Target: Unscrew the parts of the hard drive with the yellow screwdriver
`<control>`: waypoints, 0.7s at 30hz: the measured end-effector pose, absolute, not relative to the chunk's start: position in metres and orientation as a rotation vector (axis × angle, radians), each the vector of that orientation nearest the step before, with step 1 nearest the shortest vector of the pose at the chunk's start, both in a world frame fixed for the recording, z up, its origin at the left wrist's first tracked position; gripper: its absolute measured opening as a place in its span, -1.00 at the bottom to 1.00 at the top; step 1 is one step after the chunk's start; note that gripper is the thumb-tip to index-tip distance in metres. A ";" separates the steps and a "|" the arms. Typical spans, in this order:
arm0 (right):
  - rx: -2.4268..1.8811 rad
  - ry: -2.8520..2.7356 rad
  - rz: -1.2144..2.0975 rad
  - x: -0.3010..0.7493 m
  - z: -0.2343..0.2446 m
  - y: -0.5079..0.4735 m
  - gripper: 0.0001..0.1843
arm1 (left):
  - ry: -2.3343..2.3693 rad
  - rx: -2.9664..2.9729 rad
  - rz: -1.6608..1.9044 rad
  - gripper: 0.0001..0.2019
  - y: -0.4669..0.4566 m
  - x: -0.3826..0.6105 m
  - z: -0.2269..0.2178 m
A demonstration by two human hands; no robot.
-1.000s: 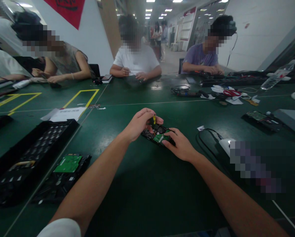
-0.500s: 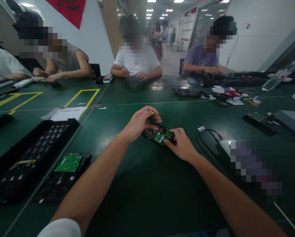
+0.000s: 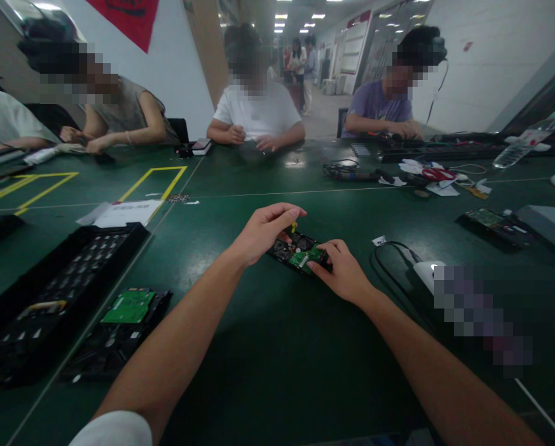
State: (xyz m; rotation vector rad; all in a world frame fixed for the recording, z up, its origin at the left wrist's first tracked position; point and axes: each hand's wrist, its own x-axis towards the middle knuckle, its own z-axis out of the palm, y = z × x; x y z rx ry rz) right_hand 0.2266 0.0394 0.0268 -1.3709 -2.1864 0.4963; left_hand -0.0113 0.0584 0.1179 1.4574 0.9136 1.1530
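A hard drive with a green circuit board lies on the green table in front of me, its circuit side up. My left hand is over its far left part, thumb and fingers closed on a small yellow-and-black screwdriver. Most of that tool is hidden by the fingers. On the drive's right end rests my right hand, gripping its edge with the thumb on the near side and fingers on the far side.
At left are a long black tray and another hard drive. A white power strip with a cable lies right. Farther right are a circuit-board device and a bottle. Several people sit across the table.
My left fingers have shifted around the screwdriver; its dark round end was visible before, and now only a bit of yellow shows. The right hand and the hard drive stay in place.
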 end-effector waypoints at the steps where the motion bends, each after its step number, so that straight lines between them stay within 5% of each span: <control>1: -1.363 -2.183 0.500 0.226 0.027 0.039 -0.51 | 0.917 1.464 1.142 -0.66 0.058 -0.012 0.119; 12: -1.526 -2.185 0.406 0.226 0.029 0.041 -0.37 | 0.776 1.245 1.129 -0.82 0.057 -0.012 0.120; 21: -1.686 -2.208 0.365 0.226 0.031 0.043 -0.46 | 0.803 1.328 1.143 -0.77 0.057 -0.015 0.124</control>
